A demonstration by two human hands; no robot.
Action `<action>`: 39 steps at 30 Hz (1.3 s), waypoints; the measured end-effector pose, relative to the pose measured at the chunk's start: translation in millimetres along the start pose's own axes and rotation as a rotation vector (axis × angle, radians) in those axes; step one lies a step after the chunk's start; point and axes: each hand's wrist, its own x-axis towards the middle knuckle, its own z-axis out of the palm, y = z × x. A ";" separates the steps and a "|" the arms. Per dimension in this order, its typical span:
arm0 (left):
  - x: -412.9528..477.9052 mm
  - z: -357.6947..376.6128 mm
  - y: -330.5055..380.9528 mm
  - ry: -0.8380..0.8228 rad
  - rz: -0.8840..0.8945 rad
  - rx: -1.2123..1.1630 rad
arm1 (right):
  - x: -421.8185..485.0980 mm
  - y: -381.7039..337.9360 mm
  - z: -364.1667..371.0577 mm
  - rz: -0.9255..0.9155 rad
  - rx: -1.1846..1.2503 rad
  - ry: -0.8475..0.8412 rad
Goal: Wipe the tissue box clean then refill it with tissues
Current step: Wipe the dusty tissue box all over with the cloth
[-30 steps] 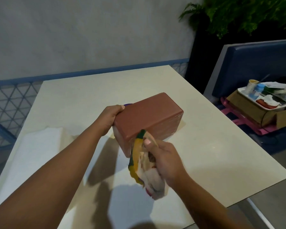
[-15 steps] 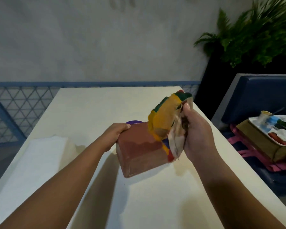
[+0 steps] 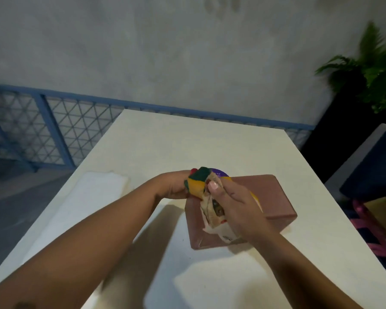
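Reddish-brown tissue box (image 3: 270, 195) sits on the cream table (image 3: 210, 139), tilted diagonally in frame, plain side up, near corner pointing toward the person. Right hand (image 3: 234, 204) is closed around a bunched multicolour cloth (image 3: 201, 186) (yellow, green, red, cream patches), thumb pressed on top of the wad. Cloth lies against the box's top face and near-left edge, directly under and left of the right-hand grip; cream part of it hangs down over the box's near side below the palm. Left hand (image 3: 174, 186) is just left of that grip, at the box's far-left corner; fingers are hidden behind the cloth, so whether it clamps the box can't be told, though it looks to be touching it. Both hands nearly meet at the cloth.

A purple round item (image 3: 220, 173) pokes out just beyond the grip, behind the cloth and the box's far edge; can't tell what it is, small print blurred.

White tissue stack (image 3: 94, 197) lies flat on the table well left of the hands, beyond the left forearm, apart from the box.

Beyond the table: grey wall (image 3: 165, 52), blue lattice railing (image 3: 54, 130). Far right of the grip: fern (image 3: 374, 70) in a dark planter, blue seat (image 3: 370, 170), pink straps (image 3: 370, 226) lower down. Frame slightly motion-blurred.
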 end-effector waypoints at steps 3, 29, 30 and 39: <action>-34.5 15.1 27.2 0.087 0.137 0.106 | 7.0 -1.3 9.6 -0.075 -0.210 -0.119; 6.4 0.2 -1.4 0.013 0.211 0.118 | -42.0 -21.5 -7.5 0.114 -0.238 -0.253; 6.2 -0.3 -0.6 -0.003 0.205 0.111 | -42.4 -22.8 -23.4 0.236 -0.060 -0.132; 0.5 8.3 7.5 0.031 0.221 0.162 | -52.4 -6.7 -140.7 0.549 0.816 0.653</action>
